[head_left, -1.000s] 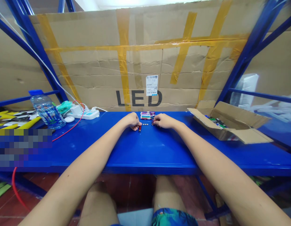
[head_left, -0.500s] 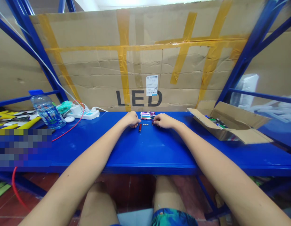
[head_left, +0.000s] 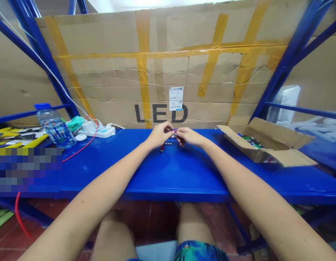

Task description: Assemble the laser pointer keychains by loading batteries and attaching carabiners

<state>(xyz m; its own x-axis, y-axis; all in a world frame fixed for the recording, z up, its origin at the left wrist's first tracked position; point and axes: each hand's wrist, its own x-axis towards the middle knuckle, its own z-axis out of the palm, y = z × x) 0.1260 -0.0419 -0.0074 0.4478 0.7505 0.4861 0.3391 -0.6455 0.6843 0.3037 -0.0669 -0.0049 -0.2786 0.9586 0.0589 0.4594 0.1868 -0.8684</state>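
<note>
My left hand [head_left: 162, 133] and my right hand [head_left: 188, 136] meet over the middle of the blue table [head_left: 173, 174], fingertips close together. Fingers on both hands are pinched closed, and whatever small thing is between them is too hidden to name. Behind the fingertips, part of a row of shiny coloured sticks [head_left: 173, 136] shows; the hands cover most of it. Just below my left hand lies a slim red metal tube [head_left: 162, 149], its upper end hidden by the hand. Beside it are several small silver discs [head_left: 168, 144] in a short line, like button cells.
At right stands an open cardboard box [head_left: 265, 154] with coloured sticks inside. On the left are a water bottle [head_left: 56, 125], a white power strip [head_left: 103, 131] and a red cable [head_left: 85, 148]. A tall cardboard sheet [head_left: 110, 83] rises behind the table.
My left hand has moved right and slightly up, from beside the red tube to my right hand. Both sets of fingertips now meet in front of the row of sticks, covering much of it.
</note>
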